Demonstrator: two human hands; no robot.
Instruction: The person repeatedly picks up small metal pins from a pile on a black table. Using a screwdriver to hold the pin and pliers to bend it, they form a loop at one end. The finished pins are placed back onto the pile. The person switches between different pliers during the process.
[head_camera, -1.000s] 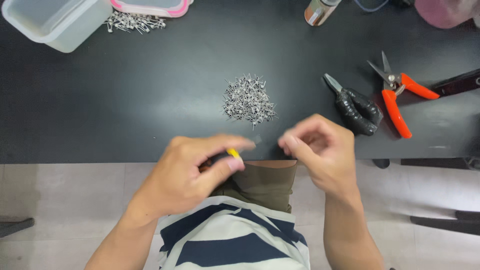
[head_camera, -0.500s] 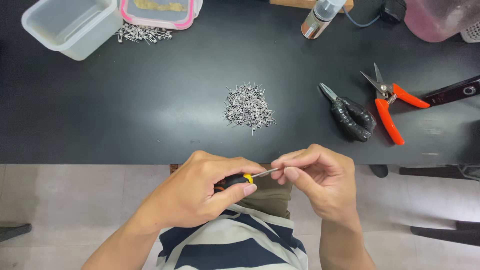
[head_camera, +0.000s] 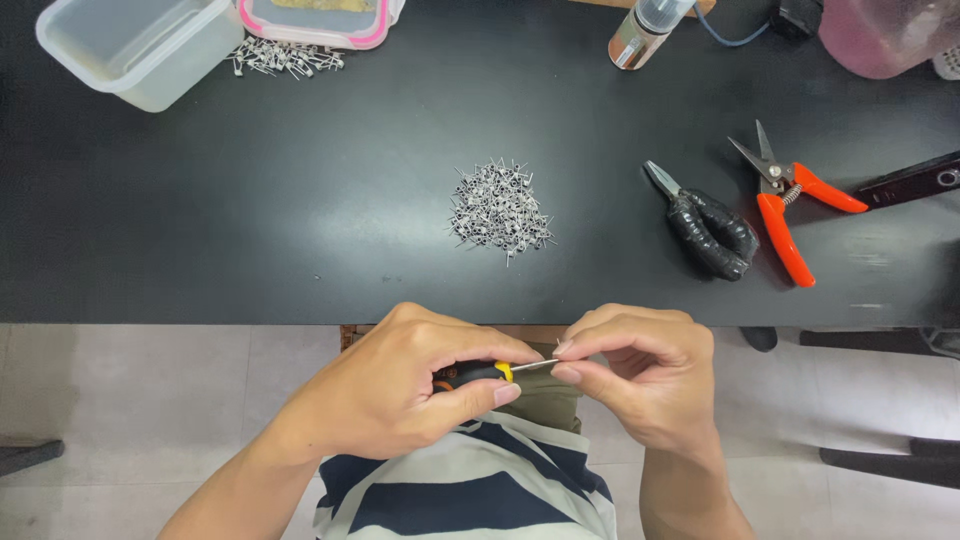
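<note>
Since a second ago both hands have drawn back off the table's near edge. Left hand (head_camera: 400, 395) now grips a small black-and-yellow screwdriver (head_camera: 478, 374); right hand (head_camera: 640, 375) pinches its thin shaft tip. Metal bits (head_camera: 498, 208) lie mid-table, cutters (head_camera: 785, 205) right.

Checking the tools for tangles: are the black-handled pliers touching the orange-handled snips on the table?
Apart. The head view shows a strip of bare black table between the black-handled pliers and the orange-handled snips along their whole length.
</note>
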